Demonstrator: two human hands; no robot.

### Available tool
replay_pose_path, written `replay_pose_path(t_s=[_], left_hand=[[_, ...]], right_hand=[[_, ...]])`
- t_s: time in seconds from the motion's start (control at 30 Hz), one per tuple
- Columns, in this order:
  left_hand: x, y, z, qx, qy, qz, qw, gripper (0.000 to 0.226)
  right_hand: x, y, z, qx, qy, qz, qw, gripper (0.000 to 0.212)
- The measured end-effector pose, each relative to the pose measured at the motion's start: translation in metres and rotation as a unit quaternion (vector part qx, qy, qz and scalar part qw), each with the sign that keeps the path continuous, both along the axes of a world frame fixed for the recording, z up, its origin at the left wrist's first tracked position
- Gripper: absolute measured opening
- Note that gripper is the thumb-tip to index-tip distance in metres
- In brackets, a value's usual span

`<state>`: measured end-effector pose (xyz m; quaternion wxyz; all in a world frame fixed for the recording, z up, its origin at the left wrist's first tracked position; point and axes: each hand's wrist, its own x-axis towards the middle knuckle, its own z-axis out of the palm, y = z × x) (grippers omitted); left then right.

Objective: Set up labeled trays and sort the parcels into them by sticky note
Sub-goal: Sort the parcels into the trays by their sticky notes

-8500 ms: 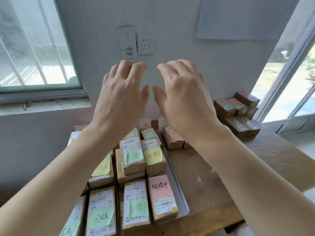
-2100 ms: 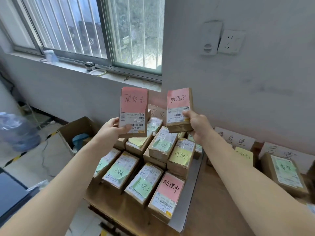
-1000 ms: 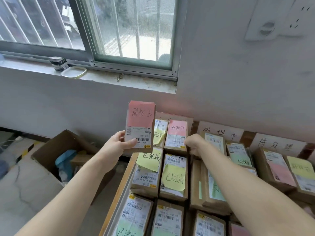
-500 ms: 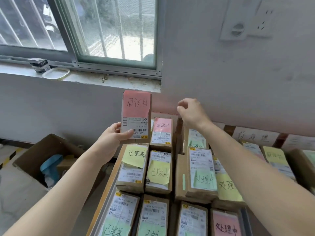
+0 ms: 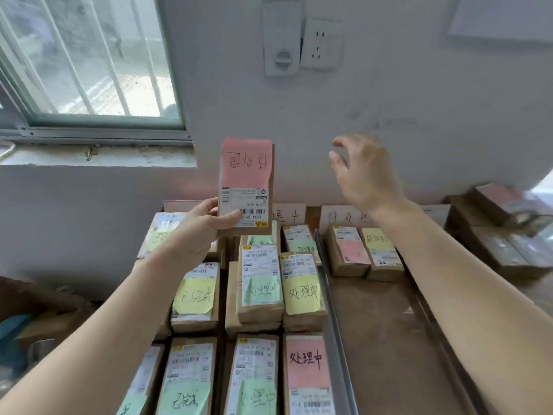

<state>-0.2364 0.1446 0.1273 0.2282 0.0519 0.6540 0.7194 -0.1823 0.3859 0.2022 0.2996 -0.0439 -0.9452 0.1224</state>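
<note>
Parcel upright, long axis vertical, pink note uppermost; left grip holds bottom.

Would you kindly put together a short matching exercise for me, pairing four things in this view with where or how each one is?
Column one:
1. parcel with the upside-down pink note
2. right hand
3. wall socket
4. parcel with the yellow 已完成 note

Column two:
A. raised, fingers loosely spread, holding nothing
B. fixed to the wall above the parcels
C. held upright in the grip of the left hand
D. lying flat, face up

Pairs: 1-C, 2-A, 3-B, 4-D
</note>
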Motion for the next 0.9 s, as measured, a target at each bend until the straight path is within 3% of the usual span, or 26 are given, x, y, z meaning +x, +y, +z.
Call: replay_pose_path(t_s=[0.27, 0.47, 0.6, 0.73, 0.9], left_hand=[[0.053, 0.098, 0.019, 0.009, 0.033, -0.026, 0.999, 0.040], [0.101, 0.168, 0.003, -0.008, 0.023, -0.022, 0.999, 0.037], [0.126, 0.204, -0.020, -0.116, -0.007, -0.071, 0.991, 0.018], [0.135, 0.226, -0.056, -0.195, -0.072, -0.081, 0.975, 0.038], [0.140, 0.243, -0.099, -0.263, -0.125, -0.101, 0.951, 0.039]], right_hand=[[0.077, 0.086, 0.019, 0.050, 0.068, -0.018, 0.996, 0.027], [0.120, 0.143, 0.014, 0.060, 0.057, -0.009, 0.997, 0.028], [0.136, 0.166, 0.006, 0.054, 0.041, -0.008, 0.998, 0.030], [0.152, 0.174, -0.002, 0.045, 0.029, -0.014, 0.998, 0.030], [0.171, 0.180, -0.014, 0.053, 0.012, -0.026, 0.998, 0.027]])
